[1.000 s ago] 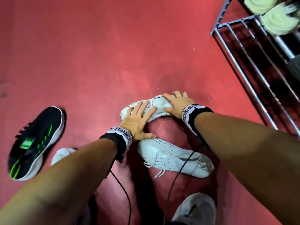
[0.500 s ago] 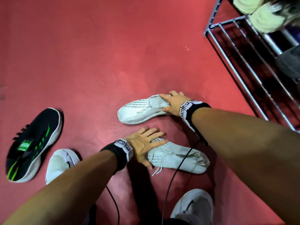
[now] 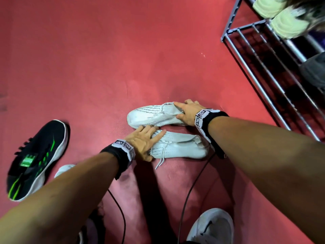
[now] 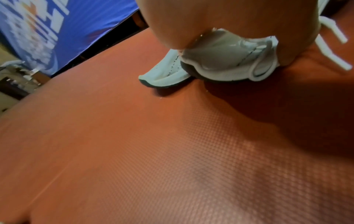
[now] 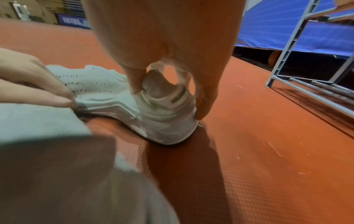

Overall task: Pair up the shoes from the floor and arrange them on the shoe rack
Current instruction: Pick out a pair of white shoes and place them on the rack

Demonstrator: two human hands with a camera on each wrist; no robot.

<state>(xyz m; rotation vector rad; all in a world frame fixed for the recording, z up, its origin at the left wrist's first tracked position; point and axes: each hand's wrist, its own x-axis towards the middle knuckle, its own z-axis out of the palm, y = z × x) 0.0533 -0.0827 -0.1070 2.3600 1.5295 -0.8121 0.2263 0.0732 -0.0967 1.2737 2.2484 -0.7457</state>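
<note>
Two matching white knit shoes lie side by side on the red floor, toes to the left. My right hand point(image 3: 186, 111) grips the heel of the far white shoe point(image 3: 154, 115); the right wrist view shows a finger inside the collar of this far white shoe point(image 5: 153, 118) and another behind the heel. My left hand point(image 3: 144, 140) lies with straight, spread fingers over the front of the near white shoe point(image 3: 177, 147), thumb on its near side. That near shoe's toe point(image 4: 229, 60) shows under my palm. The grey metal shoe rack point(image 3: 263, 71) stands at the right.
A black shoe with green stripes point(image 3: 35, 159) lies at the left. My left forearm partly hides one white shoe point(image 3: 65, 169); another white shoe point(image 3: 211, 228) sits at the bottom. Pale green shoes point(image 3: 288, 23) and a grey shoe point(image 3: 314, 71) sit on the rack. Two cables trail below my wrists.
My left hand left the far white shoe and came down on the near one, which now lies closer to and parallel with the far shoe. My right hand stayed at the far shoe's heel.
</note>
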